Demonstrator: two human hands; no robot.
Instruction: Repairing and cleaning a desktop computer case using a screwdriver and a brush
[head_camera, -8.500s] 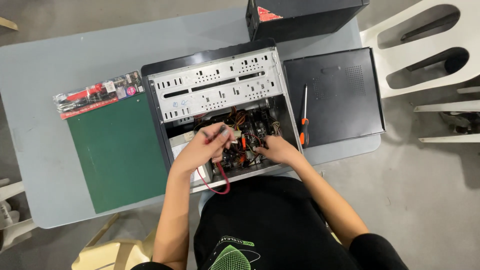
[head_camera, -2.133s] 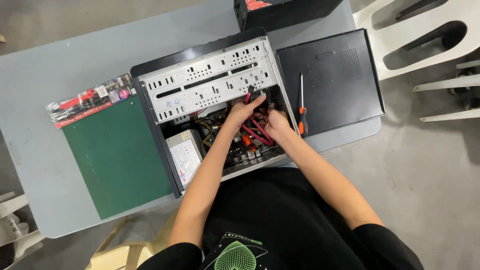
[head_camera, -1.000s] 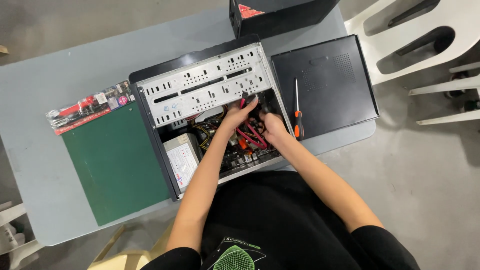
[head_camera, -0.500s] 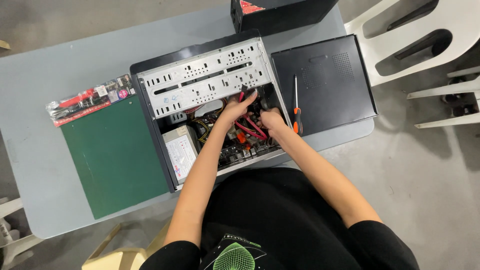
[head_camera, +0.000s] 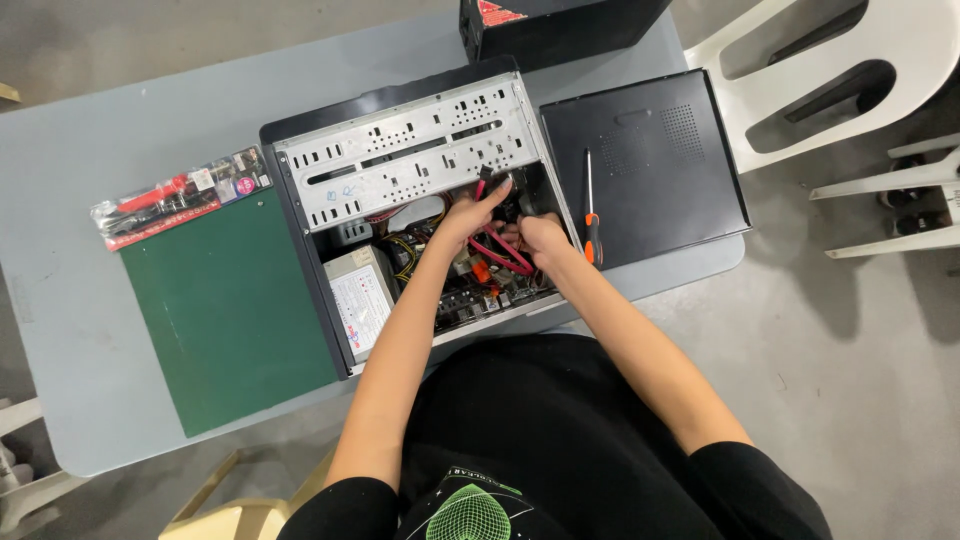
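My left hand pinches the red cable inside the open computer case; right hand, at three o'clock, grips it too. Next: careful seating, I judge.

Both hands inside open computer case

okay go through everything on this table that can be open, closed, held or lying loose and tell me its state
Case: open, side off.
Side panel: removed, flat on the table.
Screwdriver: lying loose on the panel.
Red cable: inside the case, between both hands.
Left hand: pinching the cable's end.
Right hand: in the case; grip unclear.
Tool pack: sealed, untouched.
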